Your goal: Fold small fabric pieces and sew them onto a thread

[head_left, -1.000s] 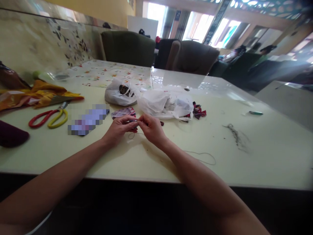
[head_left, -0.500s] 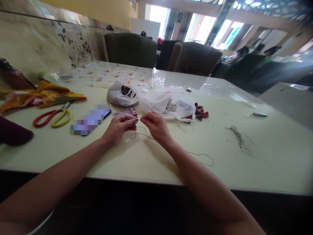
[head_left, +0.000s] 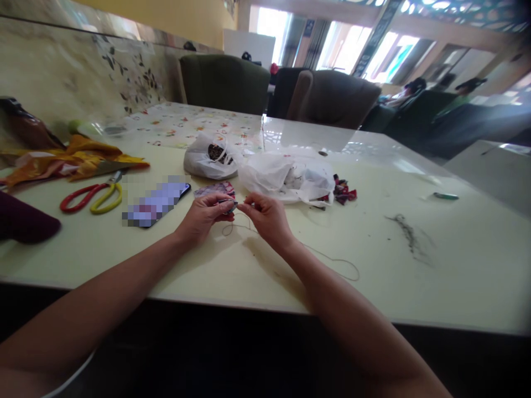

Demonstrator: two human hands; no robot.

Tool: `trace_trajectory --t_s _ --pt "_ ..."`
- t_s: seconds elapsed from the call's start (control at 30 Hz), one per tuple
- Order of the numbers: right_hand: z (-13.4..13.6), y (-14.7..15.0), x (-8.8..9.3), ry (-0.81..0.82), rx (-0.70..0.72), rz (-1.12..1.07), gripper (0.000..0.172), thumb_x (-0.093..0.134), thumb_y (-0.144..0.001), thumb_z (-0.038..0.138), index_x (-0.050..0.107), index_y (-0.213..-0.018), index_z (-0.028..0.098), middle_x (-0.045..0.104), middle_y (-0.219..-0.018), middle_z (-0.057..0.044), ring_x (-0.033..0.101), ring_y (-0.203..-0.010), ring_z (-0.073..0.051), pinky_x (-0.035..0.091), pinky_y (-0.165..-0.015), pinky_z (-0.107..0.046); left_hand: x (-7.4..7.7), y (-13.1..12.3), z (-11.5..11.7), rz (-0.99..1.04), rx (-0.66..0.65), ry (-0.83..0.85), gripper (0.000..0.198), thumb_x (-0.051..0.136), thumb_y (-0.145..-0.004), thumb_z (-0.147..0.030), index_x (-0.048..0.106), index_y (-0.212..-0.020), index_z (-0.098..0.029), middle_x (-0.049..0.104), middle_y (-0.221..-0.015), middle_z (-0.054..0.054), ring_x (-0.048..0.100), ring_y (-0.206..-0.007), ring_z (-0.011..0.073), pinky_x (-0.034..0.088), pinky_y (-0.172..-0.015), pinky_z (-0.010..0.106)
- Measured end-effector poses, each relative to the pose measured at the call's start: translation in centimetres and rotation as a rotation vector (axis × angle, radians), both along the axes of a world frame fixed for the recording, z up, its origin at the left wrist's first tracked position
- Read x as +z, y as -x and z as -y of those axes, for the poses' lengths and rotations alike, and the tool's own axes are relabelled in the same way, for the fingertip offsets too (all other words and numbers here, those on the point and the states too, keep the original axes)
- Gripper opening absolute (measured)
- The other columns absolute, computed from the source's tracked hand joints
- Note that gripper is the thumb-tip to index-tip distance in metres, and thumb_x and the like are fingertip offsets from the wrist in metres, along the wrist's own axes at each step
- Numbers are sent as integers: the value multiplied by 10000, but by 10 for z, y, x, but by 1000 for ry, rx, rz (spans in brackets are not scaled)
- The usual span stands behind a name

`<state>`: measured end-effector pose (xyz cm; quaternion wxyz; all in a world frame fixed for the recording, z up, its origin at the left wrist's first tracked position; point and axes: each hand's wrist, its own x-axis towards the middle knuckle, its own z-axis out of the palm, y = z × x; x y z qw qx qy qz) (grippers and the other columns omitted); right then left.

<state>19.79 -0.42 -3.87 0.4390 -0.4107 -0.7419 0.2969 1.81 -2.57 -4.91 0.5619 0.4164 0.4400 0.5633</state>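
My left hand [head_left: 202,218] is closed in a pinch around a small bluish piece of cloth [head_left: 226,207], with a bit of red showing under the fingers. Right beside it, the thumb and fingers of my right hand [head_left: 269,220] are pinched together at the cloth's edge. Whatever sits between those fingertips is too small to make out. A thin brown thread [head_left: 340,260] loops on the table below the hands and trails out to the right, passing under my right forearm. Just behind my left hand lies a flat patterned piece of fabric [head_left: 213,189].
Scissors [head_left: 83,198] with red and yellow handles and a phone [head_left: 155,205] lie to the left, near orange wrapping [head_left: 85,157]. Behind the hands stand two white plastic bags [head_left: 199,160], with dark red scraps [head_left: 345,190] alongside. Dark thread bits [head_left: 406,232] and a green object [head_left: 446,196] lie right.
My right hand has come in against the cloth in my left hand, closing the small gap between them. The thread loop at right has shifted slightly. The view has moved a little.
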Motion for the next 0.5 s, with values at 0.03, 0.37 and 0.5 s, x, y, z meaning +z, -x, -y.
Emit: trace_trajectory --t_s 0.03,0.37,0.5 --pt "0 0 0 -11 18 -8 246 667 -892 334 587 -709 190 458 -579 48 389 -594 -107 298 -610 -273 0 0 0 2 6 0 396 972 -566 -407 796 -837 -178 721 -794 14 653 -674 129 608 -702 295" --pt "0 -1 0 -144 11 10 151 690 -880 249 694 -740 193 546 -772 -6 512 -719 -136 391 -707 -282 -3 -1 -2 -7 17 11 411 968 -554 -422 787 -833 -181 730 -811 23 658 -678 142 611 -713 324" --pt "1 0 -3 -107 -15 4 149 705 -878 267 724 -752 188 549 -716 9 477 -646 -119 353 -653 -279 -1 -1 0 -9 1 27 409 964 -554 -433 784 -823 -182 729 -790 21 650 -663 142 605 -709 328"
